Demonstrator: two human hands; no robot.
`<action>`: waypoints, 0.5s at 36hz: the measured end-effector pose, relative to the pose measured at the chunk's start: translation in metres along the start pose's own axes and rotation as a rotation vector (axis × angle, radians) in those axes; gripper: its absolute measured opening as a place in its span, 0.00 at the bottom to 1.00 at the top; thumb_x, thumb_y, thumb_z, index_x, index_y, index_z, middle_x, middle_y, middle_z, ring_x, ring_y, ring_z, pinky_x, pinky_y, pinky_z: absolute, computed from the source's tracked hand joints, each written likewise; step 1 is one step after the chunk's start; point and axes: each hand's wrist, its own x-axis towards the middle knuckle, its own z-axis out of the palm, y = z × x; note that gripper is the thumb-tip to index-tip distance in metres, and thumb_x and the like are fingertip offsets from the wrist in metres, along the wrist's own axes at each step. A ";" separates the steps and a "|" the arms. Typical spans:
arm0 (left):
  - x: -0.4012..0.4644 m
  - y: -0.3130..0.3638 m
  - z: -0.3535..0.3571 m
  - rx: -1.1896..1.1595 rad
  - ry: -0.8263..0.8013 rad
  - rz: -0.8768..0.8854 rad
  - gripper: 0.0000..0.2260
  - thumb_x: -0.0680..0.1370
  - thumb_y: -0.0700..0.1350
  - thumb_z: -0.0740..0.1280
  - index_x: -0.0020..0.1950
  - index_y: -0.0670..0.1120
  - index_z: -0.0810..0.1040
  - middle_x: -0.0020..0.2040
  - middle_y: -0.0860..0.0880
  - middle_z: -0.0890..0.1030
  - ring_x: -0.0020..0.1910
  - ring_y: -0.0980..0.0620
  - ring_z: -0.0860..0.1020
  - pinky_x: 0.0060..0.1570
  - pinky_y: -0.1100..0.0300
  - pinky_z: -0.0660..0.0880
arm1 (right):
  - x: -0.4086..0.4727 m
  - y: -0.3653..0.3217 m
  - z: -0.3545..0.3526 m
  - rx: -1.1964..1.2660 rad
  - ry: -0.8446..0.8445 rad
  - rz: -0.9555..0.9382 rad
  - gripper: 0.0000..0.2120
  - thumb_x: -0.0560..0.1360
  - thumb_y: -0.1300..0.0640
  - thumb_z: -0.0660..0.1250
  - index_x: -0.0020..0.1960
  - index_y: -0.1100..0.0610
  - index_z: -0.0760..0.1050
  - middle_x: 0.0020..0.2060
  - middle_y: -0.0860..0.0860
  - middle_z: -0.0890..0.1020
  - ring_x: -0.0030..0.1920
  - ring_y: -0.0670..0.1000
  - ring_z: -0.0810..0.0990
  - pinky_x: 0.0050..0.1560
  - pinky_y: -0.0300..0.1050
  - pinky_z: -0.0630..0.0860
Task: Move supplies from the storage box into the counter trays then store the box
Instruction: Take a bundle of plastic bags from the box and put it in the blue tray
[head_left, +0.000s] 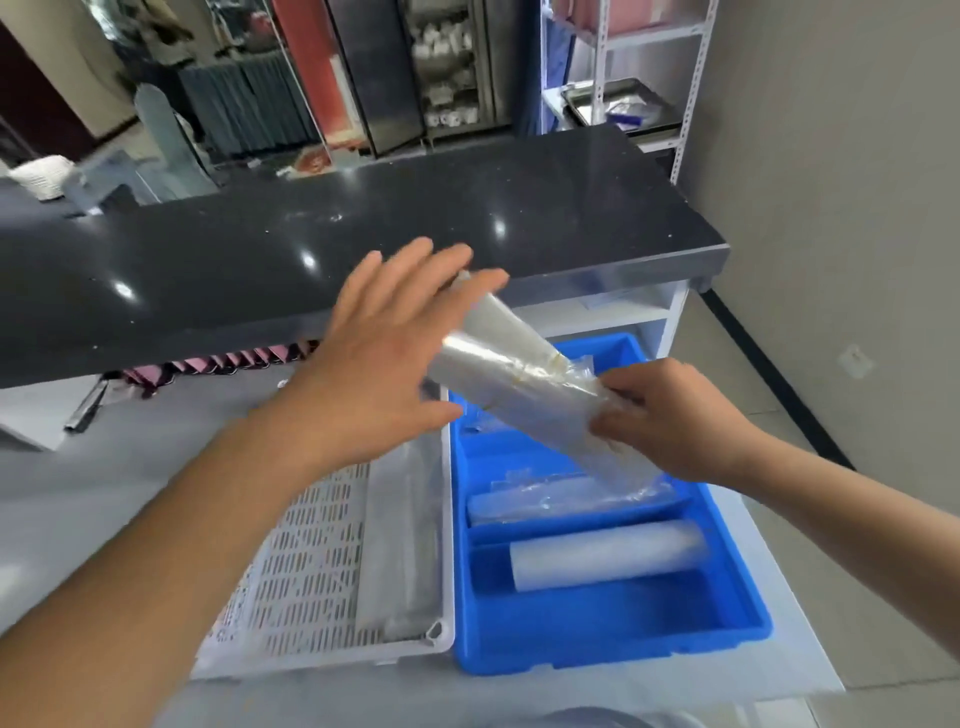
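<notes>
A long clear plastic-wrapped sleeve of supplies (514, 374) hangs tilted over the blue divided tray (597, 649). My right hand (670, 421) grips its lower end. My left hand (384, 353) is spread flat against the sleeve's upper end, fingers apart and not curled around it. In the blue tray lie two more wrapped rolls (608, 556), one per compartment, the middle one (540, 501) partly under the held sleeve. To the left stands a white slotted basket (311, 561) with a wrapped pack (405, 545) along its right side.
A glossy black countertop (363, 249) overhangs the trays at the back. White shelves (623, 312) sit under its right end. A metal rack (623, 104) stands at the far right by the wall. Pink folded items (218, 364) hang below the counter edge.
</notes>
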 end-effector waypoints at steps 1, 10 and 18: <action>0.008 0.002 0.004 0.104 -0.068 0.058 0.47 0.67 0.53 0.77 0.78 0.59 0.51 0.80 0.53 0.51 0.79 0.50 0.44 0.77 0.47 0.39 | 0.001 0.001 -0.002 -0.065 -0.010 -0.026 0.13 0.71 0.55 0.71 0.31 0.46 0.71 0.26 0.48 0.73 0.28 0.48 0.69 0.32 0.43 0.67; 0.041 0.014 0.066 0.156 -0.359 0.099 0.16 0.73 0.46 0.68 0.60 0.54 0.73 0.47 0.53 0.80 0.49 0.47 0.78 0.52 0.53 0.71 | 0.013 0.026 -0.005 -0.448 -0.043 -0.116 0.15 0.76 0.53 0.64 0.61 0.43 0.77 0.49 0.51 0.85 0.48 0.59 0.80 0.42 0.46 0.72; 0.034 0.024 0.118 -0.095 -0.468 -0.073 0.23 0.76 0.45 0.66 0.71 0.54 0.69 0.61 0.50 0.77 0.60 0.47 0.75 0.54 0.51 0.75 | 0.018 0.061 0.023 -0.585 -0.108 -0.087 0.17 0.79 0.51 0.59 0.66 0.41 0.72 0.53 0.51 0.84 0.52 0.60 0.81 0.49 0.48 0.75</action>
